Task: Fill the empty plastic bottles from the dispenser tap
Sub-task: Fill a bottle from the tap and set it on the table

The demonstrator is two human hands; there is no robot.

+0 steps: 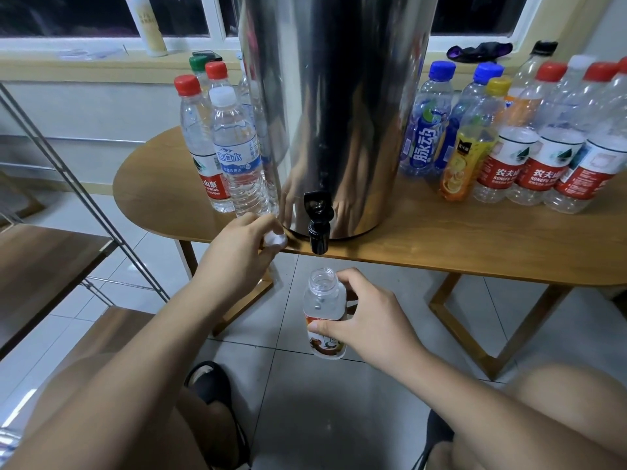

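Holds the uncapped bottle (324,300) upright in the right hand (369,320), fingers (349,279) clamped round the label band, thumb across the near face. Leaves the mouth clear for the stream. Sits lower than the table (475,239) edge, over the floor, just beneath the tap (318,228), with a gap to the spout; appears empty.

Pinches a white cap (275,238) in the left hand (237,242), fingers curled together round it, at the table edge just left of the tap. Judged: kept there to stay off the floor, ready for refitting, and near the tap lever.

Sets the steel dispenser (339,113) at the near edge of the table, so that the tap overhangs the edge and leaves room for a bottle under the spout.

Divides the capped bottles into two lots: left group (234,154) just beside the dispenser, larger right group (529,147) a little apart from it. Probably sorts filled from pending; cannot tell for certain which lot holds water, though the front left bottle looks full.

Next move, as a judgement: raise the mouth to the spout, align, then work the lever with the left hand. Risks a spill onto the floor if misaligned, and buckling of the thin wall under a hard grip
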